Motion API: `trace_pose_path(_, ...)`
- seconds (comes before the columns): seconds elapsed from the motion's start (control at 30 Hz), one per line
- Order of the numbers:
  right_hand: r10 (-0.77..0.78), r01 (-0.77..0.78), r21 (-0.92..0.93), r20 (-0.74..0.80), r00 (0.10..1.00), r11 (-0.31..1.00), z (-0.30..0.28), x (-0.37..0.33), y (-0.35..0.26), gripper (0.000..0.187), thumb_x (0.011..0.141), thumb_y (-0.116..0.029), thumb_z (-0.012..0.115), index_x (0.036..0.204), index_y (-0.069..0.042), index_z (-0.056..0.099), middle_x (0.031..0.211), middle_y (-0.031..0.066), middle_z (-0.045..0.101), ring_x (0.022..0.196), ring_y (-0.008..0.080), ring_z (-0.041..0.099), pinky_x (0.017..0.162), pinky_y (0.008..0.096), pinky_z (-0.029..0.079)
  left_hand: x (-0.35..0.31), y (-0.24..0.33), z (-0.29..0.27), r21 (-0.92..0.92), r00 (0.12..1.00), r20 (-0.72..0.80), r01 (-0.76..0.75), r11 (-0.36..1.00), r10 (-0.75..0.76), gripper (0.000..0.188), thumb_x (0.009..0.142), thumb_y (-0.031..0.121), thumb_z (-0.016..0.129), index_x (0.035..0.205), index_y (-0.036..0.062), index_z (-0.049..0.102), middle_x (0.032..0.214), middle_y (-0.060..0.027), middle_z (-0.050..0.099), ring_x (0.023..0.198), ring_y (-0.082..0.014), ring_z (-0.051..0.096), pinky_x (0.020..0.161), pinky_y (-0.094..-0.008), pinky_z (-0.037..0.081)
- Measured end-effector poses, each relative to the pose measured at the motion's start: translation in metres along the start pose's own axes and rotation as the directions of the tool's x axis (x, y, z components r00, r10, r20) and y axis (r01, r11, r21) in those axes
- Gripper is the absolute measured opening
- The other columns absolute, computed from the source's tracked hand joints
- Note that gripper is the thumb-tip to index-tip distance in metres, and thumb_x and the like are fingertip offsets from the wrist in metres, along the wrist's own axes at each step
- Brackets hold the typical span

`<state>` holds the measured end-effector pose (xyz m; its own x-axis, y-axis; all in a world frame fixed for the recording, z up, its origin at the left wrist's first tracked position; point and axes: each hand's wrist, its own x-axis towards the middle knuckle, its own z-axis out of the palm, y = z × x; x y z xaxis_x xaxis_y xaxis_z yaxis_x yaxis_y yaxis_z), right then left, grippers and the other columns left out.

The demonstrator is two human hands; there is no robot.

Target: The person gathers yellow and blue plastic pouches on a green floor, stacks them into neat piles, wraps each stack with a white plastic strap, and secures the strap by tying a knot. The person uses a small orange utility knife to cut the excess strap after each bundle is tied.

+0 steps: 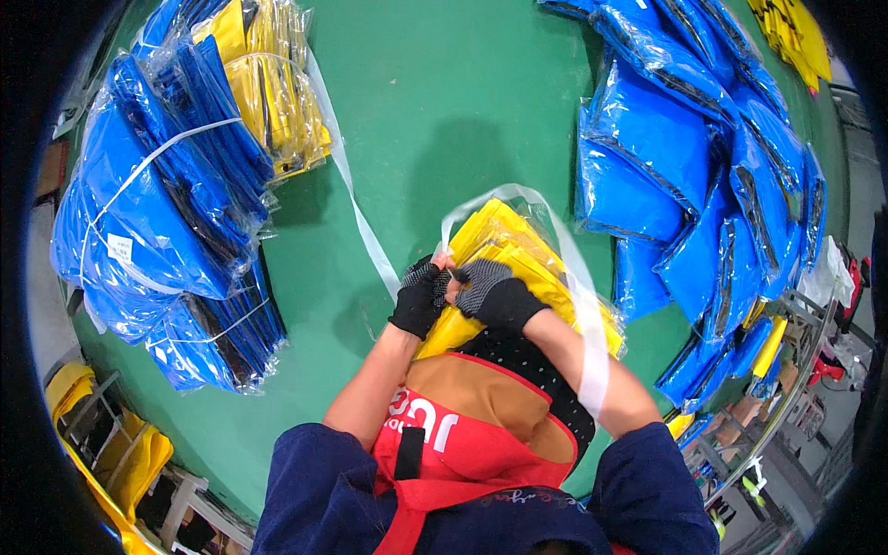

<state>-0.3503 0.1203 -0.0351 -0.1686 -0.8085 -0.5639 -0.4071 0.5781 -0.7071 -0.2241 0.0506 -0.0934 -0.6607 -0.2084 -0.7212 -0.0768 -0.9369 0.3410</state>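
Both mitts tight together now, low-centre over the green table (pixel 370 120), right at the near L edge of the yellow pkts (pixel 504 236). Those pkts lie stacked on the table, clear-wrapped, tilted a bit, directly in front of the person, partly covered by hands & forearm.

Left grip (pixel 421 294) is clenched on the white strap (pixel 356 217), thumb up, bare fingertips poking from a dark fingerless glove. Right grip (pixel 486 289), gloved too w/ grey dotted back, has its fingers curled in against the left's; can't tell exactly what's pinched there, fingers hide it. Strap runs from the L side of the table down to the left grip; a wide white loop also arcs up over the yellow pkts & down across the R forearm.

Over on the L: a big blue bundle (pixel 139 236), bound w/ thin white bands, & just beyond it a yellow bundle (pixel 277 102), banded likewise. Far R: blue pkts (pixel 638 157) heaped & overlapping, shiny wrap, well apart from the L bundles. Red apron (pixel 481 453), navy sleeves (pixel 319 476) at the bottom.
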Motion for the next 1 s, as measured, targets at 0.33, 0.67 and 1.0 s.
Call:
trace_pose_path(0.33,0.111,-0.124,-0.370,-0.055,0.992,0.921,0.027,-0.001,-0.008,0.018,0.076,-0.019,0.058,0.085,-0.004,0.062,0.078,0.0160,0.062,0.076,0.0313,0.061,0.067,0.0396,0.048,-0.023,0.025,0.005,0.962,0.829,0.198,-0.268,0.061,0.523,0.031,0.088,0.031,0.051,0.101,0.0035,0.058,0.073,-0.0035,0.059,0.055,-0.0135,0.053,0.050,-0.0272,0.042)
trace_pose_path(0.67,0.108,-0.169,0.444,0.160,0.981,0.880,-0.009,-0.013,0.008,0.025,0.083,-0.022,0.060,0.089,0.002,0.063,0.068,0.0074,0.063,0.056,0.0100,0.059,0.054,0.0231,0.047,-0.004,0.032,-0.001,0.587,0.966,0.243,-0.219,0.779,0.089,0.061,0.091,0.053,0.024,0.117,0.0046,0.050,0.098,-0.0089,0.060,0.092,-0.0174,0.055,0.082,-0.0290,0.041)
trace_pose_path(1.0,0.065,-0.129,0.642,0.122,0.990,0.756,-0.011,-0.020,0.018,0.025,0.081,-0.024,0.062,0.088,0.001,0.065,0.067,0.0071,0.064,0.059,0.0112,0.061,0.056,0.0233,0.048,-0.022,0.024,-0.017,0.718,0.965,0.243,-0.247,0.651,0.098,0.021,0.081,0.011,0.059,0.100,0.0048,0.060,0.081,-0.0015,0.060,0.069,-0.0084,0.053,0.064,-0.0223,0.044)
